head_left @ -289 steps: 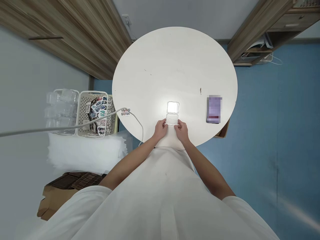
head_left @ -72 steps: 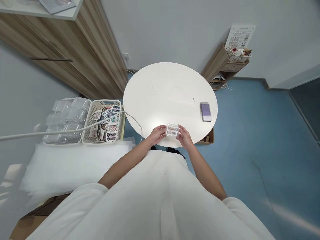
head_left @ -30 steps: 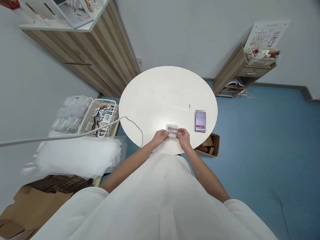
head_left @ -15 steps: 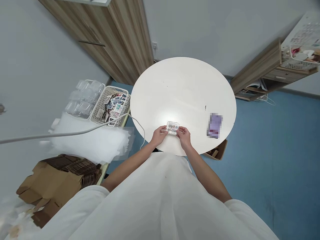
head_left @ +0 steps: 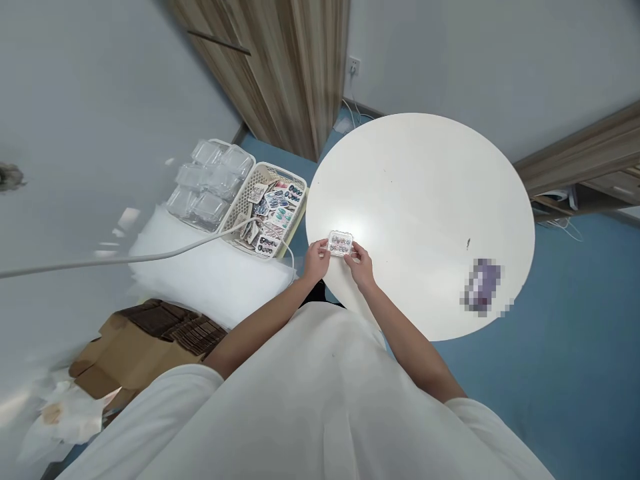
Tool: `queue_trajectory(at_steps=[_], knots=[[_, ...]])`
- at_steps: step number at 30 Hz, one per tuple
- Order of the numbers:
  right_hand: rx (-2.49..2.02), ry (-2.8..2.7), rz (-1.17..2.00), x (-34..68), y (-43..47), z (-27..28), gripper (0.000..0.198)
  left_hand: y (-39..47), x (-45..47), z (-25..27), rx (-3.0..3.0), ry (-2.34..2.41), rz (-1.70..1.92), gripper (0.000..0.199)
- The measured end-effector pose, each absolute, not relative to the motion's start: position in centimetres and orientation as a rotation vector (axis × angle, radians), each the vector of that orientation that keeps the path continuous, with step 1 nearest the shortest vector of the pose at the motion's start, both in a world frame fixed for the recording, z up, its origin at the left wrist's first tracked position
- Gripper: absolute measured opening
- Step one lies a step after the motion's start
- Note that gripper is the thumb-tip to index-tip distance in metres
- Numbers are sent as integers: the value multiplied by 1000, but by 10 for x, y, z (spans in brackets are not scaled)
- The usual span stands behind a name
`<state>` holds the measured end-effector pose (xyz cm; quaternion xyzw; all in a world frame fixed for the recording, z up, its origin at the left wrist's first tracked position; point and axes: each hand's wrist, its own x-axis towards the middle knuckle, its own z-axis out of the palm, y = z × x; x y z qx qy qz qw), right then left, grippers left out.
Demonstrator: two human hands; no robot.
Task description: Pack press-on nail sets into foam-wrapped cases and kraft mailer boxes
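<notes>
A small clear plastic box (head_left: pixel 340 243) with rows of small coloured pieces inside is held over the near left part of the round white table (head_left: pixel 425 180). Its left side is pinched by the fingers of my left hand (head_left: pixel 316 260). My right hand (head_left: pixel 361 265) grips the right side, thumb and fingers closed on the edge. What exactly the small pieces are is too fine to make out.
Left of the table stands a white basket (head_left: pixel 240 207) of patterned cards, beside a tray of clear plastic boxes (head_left: pixel 210 180). A white cable (head_left: pixel 150 259) crosses there. White sheets (head_left: pixel 215 267) and folded cardboard (head_left: pixel 125 353) lie nearer. A blurred purple object (head_left: pixel 483 285) rests on the table's right.
My view has turned left, so table and purple object appear further right and the basket shows more fully. Both hands still hold the box, now nearer the table's left edge.
</notes>
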<state>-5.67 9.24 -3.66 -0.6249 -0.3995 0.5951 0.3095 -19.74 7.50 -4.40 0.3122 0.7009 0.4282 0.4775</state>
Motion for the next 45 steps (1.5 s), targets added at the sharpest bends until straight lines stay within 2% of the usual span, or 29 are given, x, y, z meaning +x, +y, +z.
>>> queue_trajectory(at_steps=[8, 20, 27, 40, 45], knots=[[-1649, -1134, 1586, -109, 124, -49, 60, 103, -245, -53, 816, 1769, 977, 41], [-1689, -1166, 1555, -127, 144, -60, 62, 125, -254, -66, 919, 1721, 904, 48], [-1740, -1141, 1481, -131, 141, -59, 76, 123, -249, -62, 852, 1688, 924, 51], [-1664, -1332, 1652, -124, 131, -52, 93, 104, -239, -60, 806, 1714, 1025, 64], [-1670, -1352, 1777, -105, 110, -41, 90, 67, -229, -58, 731, 1771, 1044, 63]])
